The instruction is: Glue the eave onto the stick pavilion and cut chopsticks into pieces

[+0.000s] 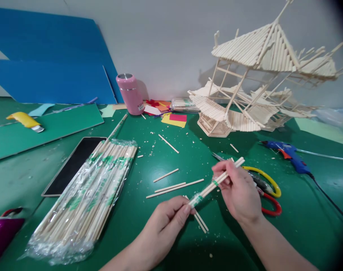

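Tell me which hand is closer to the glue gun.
Right. The right hand is just left of the glue gun; the left hand is farther left, lower down.

item: pair of pale wooden chopsticks in a clear plastic sleeve with green print (213,185) | pose: slanted, rising to the right | state: sleeve half off, bare tips exposed | place: lower centre-right of frame, above the green mat

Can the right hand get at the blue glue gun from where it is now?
Probably yes. The glue gun lies in the open on the green mat, just right of the right hand; nothing stands between them. But that hand holds the wrapped chopsticks with the left hand.
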A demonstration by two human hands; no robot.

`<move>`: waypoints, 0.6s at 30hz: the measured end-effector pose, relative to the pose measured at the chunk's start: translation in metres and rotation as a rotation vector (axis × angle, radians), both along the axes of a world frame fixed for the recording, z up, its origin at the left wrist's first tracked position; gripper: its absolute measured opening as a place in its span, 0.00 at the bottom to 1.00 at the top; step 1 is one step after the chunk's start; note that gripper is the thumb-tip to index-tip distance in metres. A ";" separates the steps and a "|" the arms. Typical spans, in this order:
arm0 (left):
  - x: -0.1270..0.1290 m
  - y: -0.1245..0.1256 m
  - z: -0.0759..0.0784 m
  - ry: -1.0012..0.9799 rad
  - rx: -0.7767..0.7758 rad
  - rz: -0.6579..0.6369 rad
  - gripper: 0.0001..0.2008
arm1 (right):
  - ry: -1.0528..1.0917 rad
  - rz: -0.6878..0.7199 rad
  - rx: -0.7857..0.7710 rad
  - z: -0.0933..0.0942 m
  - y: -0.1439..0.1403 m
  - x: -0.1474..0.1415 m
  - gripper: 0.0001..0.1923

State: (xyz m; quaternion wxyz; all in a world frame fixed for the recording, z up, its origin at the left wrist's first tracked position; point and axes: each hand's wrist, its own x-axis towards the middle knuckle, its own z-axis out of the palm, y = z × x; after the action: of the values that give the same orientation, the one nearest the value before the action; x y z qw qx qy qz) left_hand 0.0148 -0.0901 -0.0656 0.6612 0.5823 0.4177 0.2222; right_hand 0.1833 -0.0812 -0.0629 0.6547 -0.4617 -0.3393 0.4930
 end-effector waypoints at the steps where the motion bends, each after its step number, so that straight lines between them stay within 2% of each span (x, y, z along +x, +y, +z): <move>1: -0.001 0.000 0.000 0.000 -0.009 -0.005 0.14 | 0.001 -0.028 0.007 0.001 0.003 0.004 0.15; 5: -0.005 0.001 0.002 0.010 0.026 0.040 0.15 | 0.098 -0.117 0.020 0.005 0.011 0.019 0.17; 9: -0.012 0.006 0.004 -0.013 0.017 0.130 0.15 | 0.227 -0.265 0.064 0.012 0.017 0.042 0.18; 13: -0.018 0.012 0.004 -0.176 -0.003 0.368 0.13 | 0.354 -0.353 0.135 0.019 0.018 0.059 0.18; 18: -0.018 0.020 0.011 -0.395 0.043 0.691 0.08 | 0.396 -0.394 0.176 0.019 0.018 0.071 0.19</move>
State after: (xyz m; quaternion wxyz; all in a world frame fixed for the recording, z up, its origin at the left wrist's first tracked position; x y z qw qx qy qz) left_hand -0.0031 -0.0704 -0.0544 0.6028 0.3672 0.4492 0.5477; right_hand 0.2546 -0.0635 -0.0436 0.8289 -0.3548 -0.1504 0.4056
